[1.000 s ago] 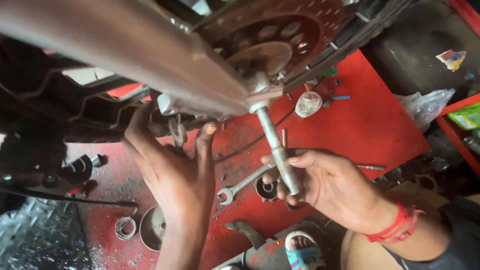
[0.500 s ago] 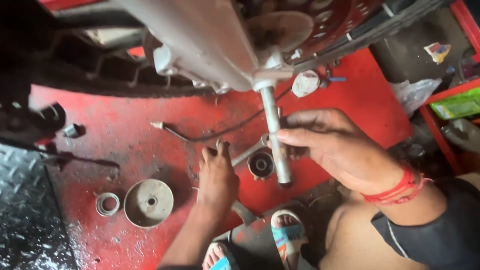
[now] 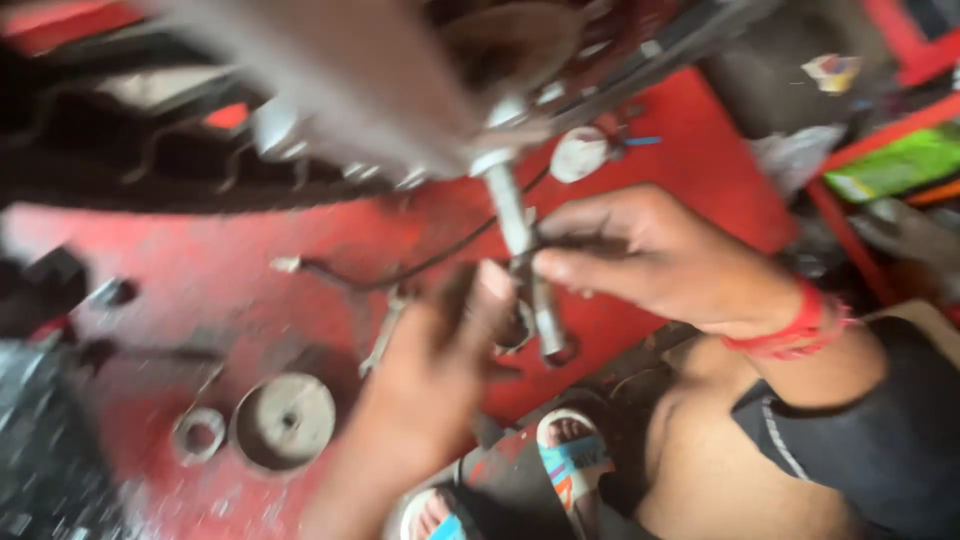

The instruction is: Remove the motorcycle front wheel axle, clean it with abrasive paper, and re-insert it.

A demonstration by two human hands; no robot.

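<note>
The right hand (image 3: 640, 255) is closed around a long steel axle rod (image 3: 525, 255) that hangs down from the blurred metal underside of a vehicle (image 3: 330, 90) at the top of the view; the fingers pinch the rod about halfway along, and its lower end sits just above the red floor (image 3: 250, 270). The left hand (image 3: 435, 375) comes up from the near edge of the floor, its fingertips right beside the rod's lower half; motion blur hides whether it is gripping, so its state cannot be told. A spanner (image 3: 385, 330) lies on the floor just left of that hand, touching or nearly touching a thin dark cable (image 3: 400, 275). Nearer the floor's left edge sit a round metal drum (image 3: 283, 420) and a small ring (image 3: 200, 432), just apart from each other. A sandalled foot (image 3: 572, 455) rests directly below the rod.

Judging from this, the rod looks greasy and is held only by a pinch, so it could slip free and drop onto the foot or knock the small parts away
</note>
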